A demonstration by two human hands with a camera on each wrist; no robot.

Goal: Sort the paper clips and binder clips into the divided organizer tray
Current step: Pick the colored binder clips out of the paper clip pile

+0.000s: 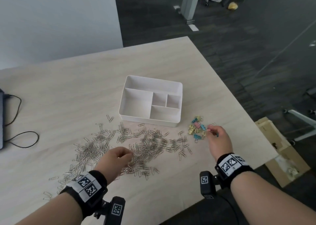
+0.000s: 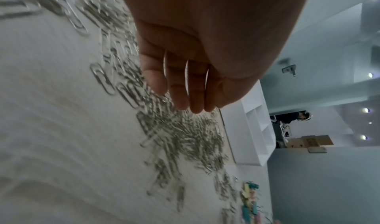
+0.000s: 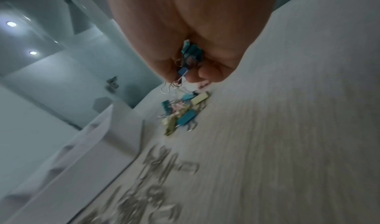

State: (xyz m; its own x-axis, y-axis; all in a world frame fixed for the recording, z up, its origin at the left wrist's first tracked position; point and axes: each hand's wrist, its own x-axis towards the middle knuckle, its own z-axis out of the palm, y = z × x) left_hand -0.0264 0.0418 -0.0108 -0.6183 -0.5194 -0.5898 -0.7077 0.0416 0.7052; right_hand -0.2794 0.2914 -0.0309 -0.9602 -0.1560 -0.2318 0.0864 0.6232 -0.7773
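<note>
My right fingers (image 3: 207, 74) are curled tight around a few binder clips. In the right wrist view I can see blue held clips (image 3: 192, 52) tucked in my palm, with thin wire loops poking out below. My right hand (image 1: 218, 139) is at the lower right of the head view, just beside the pile of binder clips (image 1: 198, 129). That pile is yellow, blue and pink, and it lies on the tabletop (image 1: 171, 62) near the lower right corner of the tray (image 1: 123, 103).

My left fingers (image 2: 179, 87) are close together and bent down a little. They hold nothing that I can see. The tips hang right over the paper clips (image 1: 147, 146), and I cannot tell if they touch them. My left hand (image 1: 118, 159) is at the lower middle of the head view.

The paper clips are silver and spread wide across the middle and lower left of the frame, below the tray. A few lie alone, away from the big heap.

The tray is white and sits in the middle of the frame. It has one long part along the top, one big part on the left, two small parts and one wider part on the right. I see no clips in it.

A black cable (image 1: 22, 139) curls at the left edge. A cardboard box (image 1: 283, 159) lies on the floor at the right.
</note>
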